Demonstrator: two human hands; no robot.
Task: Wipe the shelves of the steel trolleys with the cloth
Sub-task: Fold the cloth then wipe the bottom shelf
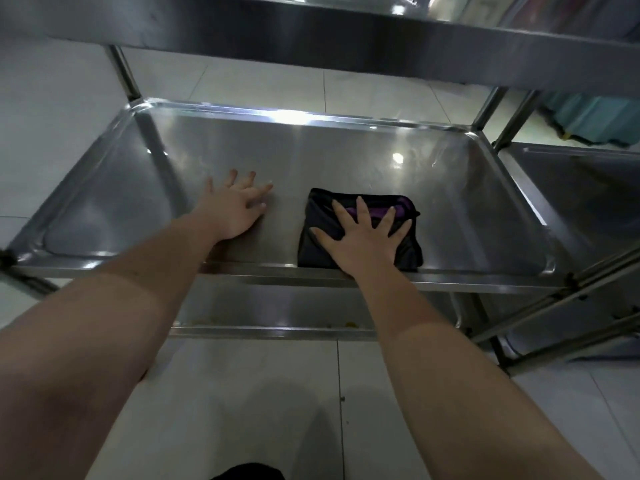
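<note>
Two flat hands | right hand (363,242) presses cloth (360,233) | left hand (237,209) on shelf (346,161)

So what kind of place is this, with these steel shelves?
Likely a commercial kitchen or service area: a stainless-steel trolley with rimmed tray shelves, a second steel trolley beside it, and a glossy pale tiled floor.

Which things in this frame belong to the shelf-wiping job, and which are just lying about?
Job: black cloth under the right hand; left hand flat on the middle shelf; upper shelf; lower shelf; neighbouring trolley.
Just there: teal object behind the trolleys; tiled floor.
</note>
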